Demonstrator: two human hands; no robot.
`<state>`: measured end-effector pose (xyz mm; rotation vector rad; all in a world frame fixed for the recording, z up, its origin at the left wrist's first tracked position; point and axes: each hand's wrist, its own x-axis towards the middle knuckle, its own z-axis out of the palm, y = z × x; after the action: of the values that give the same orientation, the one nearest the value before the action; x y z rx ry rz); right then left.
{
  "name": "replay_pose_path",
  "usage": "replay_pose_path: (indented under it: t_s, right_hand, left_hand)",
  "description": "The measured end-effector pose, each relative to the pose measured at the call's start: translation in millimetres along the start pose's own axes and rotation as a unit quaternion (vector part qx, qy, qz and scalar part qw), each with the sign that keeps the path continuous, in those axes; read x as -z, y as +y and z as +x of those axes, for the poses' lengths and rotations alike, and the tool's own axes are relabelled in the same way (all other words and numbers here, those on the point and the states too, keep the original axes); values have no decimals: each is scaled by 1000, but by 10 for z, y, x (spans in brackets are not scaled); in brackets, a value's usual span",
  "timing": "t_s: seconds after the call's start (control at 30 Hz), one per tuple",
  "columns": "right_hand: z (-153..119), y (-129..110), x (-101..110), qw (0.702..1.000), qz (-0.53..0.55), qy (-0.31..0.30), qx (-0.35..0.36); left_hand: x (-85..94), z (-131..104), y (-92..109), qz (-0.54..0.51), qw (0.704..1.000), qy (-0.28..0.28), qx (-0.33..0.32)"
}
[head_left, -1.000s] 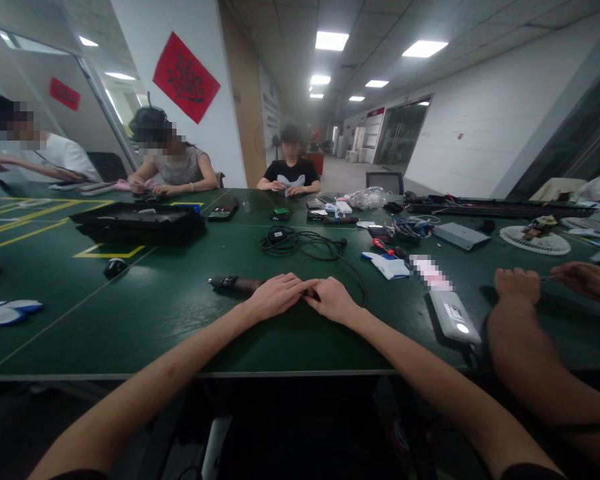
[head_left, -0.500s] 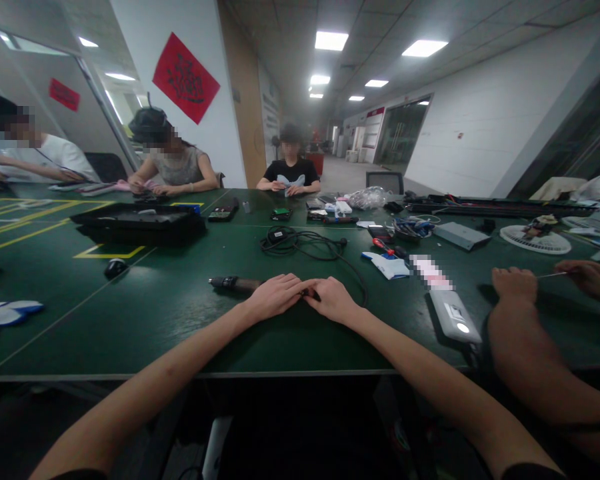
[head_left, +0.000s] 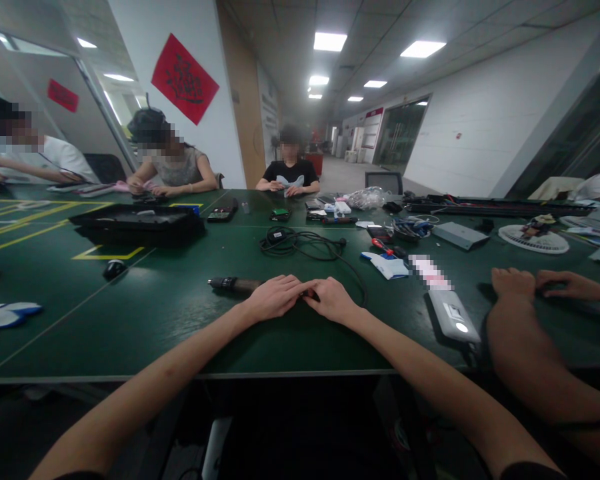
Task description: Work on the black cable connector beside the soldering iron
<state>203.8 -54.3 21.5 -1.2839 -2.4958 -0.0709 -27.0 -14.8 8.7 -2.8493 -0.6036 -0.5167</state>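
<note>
One green table (head_left: 80,333) here, one black tray (head_left: 140,231) left of its middle, one black cable (head_left: 277,235) coiled mid-table, one electric screwdriver (head_left: 240,285) nearer its front edge. Left hand (head_left: 276,295) drapes loosely over that, right hand (head_left: 333,300) half-curls alongside; grip, can't tell.

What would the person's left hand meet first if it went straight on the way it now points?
Most likely the right hand: the left hand, lying over the cylindrical tool, points toward it. They seem to touch, though the overlap leaves depth unclear.
</note>
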Motion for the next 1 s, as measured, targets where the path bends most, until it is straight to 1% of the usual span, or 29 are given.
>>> replay_pose_path:
  t_s: [0.13,0.3,0.47,0.6,0.8,1.0]
  right_hand:
    - [-1,-4,6,1000,-3,-2,-3]
    - [-2,4,-5,1000,-4,0,0]
    - [-1,15,-14,1000,-4,3,2]
    - [-2,9,-9,1000,1,6,0]
    - [-4,3,1,1000,2,5,2]
    - [2,-6,15,1000,-7,-1,-2]
  left_hand:
    - [1,4,0,0,1000,6,14]
    - [-3,2,2,2,1000,2,4]
    - [-6,4,1,7,1000,1,16]
    - [7,4,8,2,1000,-4,4]
    - [16,7,13,3,1000,3,13]
    - [14,9,13,5,1000,2,-1]
